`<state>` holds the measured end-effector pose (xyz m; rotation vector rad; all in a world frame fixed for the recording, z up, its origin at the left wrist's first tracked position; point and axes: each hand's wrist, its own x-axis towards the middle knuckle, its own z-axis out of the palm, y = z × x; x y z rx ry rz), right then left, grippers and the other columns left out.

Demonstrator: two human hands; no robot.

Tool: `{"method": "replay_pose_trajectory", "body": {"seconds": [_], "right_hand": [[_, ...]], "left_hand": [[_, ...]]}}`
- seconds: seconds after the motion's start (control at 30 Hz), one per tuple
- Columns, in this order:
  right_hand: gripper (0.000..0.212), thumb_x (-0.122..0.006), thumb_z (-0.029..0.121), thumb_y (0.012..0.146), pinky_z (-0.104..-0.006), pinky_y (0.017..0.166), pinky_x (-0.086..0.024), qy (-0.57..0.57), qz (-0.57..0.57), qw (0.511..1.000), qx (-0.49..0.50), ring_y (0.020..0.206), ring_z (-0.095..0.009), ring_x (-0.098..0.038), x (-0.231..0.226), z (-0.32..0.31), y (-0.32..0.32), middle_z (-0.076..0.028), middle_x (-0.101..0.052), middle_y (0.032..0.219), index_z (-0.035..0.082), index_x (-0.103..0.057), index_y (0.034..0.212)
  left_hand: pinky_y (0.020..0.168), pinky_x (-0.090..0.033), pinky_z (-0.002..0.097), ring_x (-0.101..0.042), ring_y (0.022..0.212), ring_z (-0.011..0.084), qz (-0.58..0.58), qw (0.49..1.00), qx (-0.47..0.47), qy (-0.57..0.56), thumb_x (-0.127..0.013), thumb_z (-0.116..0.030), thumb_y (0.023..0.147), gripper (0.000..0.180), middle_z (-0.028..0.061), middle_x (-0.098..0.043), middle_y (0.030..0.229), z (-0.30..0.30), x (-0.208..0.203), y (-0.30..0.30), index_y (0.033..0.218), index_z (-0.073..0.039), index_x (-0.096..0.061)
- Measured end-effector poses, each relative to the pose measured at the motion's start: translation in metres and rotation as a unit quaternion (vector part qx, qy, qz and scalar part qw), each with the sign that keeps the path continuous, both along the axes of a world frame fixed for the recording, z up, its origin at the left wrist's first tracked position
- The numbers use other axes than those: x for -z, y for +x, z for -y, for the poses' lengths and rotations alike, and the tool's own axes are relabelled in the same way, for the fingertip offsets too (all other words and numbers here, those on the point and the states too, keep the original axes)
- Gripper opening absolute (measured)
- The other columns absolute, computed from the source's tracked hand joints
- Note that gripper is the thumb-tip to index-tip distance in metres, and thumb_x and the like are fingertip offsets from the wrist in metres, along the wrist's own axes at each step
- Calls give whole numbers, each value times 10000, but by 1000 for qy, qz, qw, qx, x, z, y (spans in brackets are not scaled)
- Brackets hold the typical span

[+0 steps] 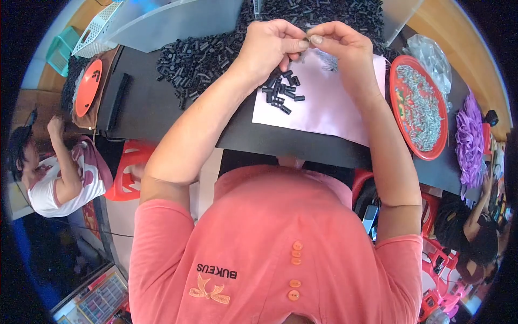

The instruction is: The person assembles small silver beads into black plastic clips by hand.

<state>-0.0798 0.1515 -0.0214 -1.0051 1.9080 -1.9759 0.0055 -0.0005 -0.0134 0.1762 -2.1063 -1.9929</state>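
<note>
Above the pale pink sheet (324, 116) my left hand (267, 48) and my right hand (348, 56) meet fingertip to fingertip. Both are closed in a pinch; the tiny dark piece between them is mostly hidden, so I cannot name it. Just below my left fingers, several short black plastic tubes (280, 92) lie loose on the sheet. Beneath my right hand is a little heap of thin silvery pieces (328, 62). A big pile of similar black parts (197, 62) spreads across the dark table (140, 97) behind and left of my left hand.
To the right stands a red plate (396, 116) of small silvery metal pieces, with a clear plastic bag (429, 56) behind it and purple strips (469, 140) beyond. A translucent bin (178, 24) rises at the back left. Other people sit at left and right.
</note>
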Motion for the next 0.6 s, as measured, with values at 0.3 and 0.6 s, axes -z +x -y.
{"method": "replay_pose_trajectory", "body": {"seconds": [0.3, 0.6], "right_hand": [[108, -679, 62, 790, -204, 686, -457, 2, 19, 1000, -8, 745, -67, -586, 3, 1, -2, -17, -666, 798, 26, -696, 891], [127, -684, 123, 779, -270, 677, -486, 98, -220, 958, 154, 710, -144, -628, -6, -15, -27, -65, -677, 789, 52, -701, 883]], "left_hand": [[457, -425, 212, -557, 557, 111, 7, 998, 18, 62, -651, -19, 823, 98, 90, -629, 729, 1, 8, -4, 895, 44, -630], [471, -445, 221, -589, 621, 126, -20, 996, -24, 86, -644, -27, 837, 126, 109, -647, 790, 23, 7, -9, 930, 54, -621]]}}
